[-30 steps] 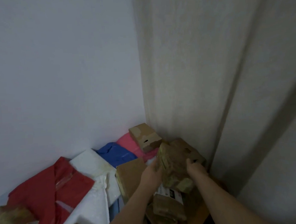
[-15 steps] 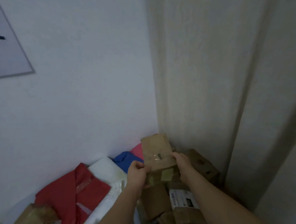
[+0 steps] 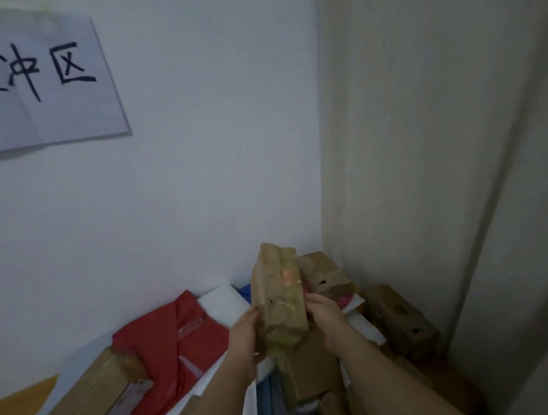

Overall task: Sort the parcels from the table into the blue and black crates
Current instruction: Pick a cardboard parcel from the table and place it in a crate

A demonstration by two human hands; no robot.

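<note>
Two walls meet in a corner: a white wall (image 3: pixel 201 179) on the left and a cream panelled surface (image 3: pixel 405 137) on the right. Fixed to the white wall at upper left is a paper sign (image 3: pixel 37 83) bearing black hand-brushed characters. Below the corner lies a heap of parcels. Largest among them is a red plastic mailer (image 3: pixel 166 349), crumpled and spread across the left of the heap; a long taped cardboard box (image 3: pixel 92 397) lies at its lower left, touching it. A white mailer (image 3: pixel 220 302) shows behind the red one, and just beside that a sliver of a blue mailer (image 3: pixel 244 288). On the right, against the cream surface, sits a brown box with slot holes (image 3: pixel 399 318); a second, smaller cardboard box (image 3: pixel 324 274) rests tilted farther back, in the corner itself.

Held upright above the heap — clear of it, at the centre of the view — is the brown parcel (image 3: pixel 280 296), a worn cardboard package with tape on its face. The left hand (image 3: pixel 245 342) grips its left edge, fingers curled behind and thumb at the front. The right hand (image 3: pixel 326 315) grips the right edge likewise — fingers wrapped round the back. Neither crate appears in this view.
</note>
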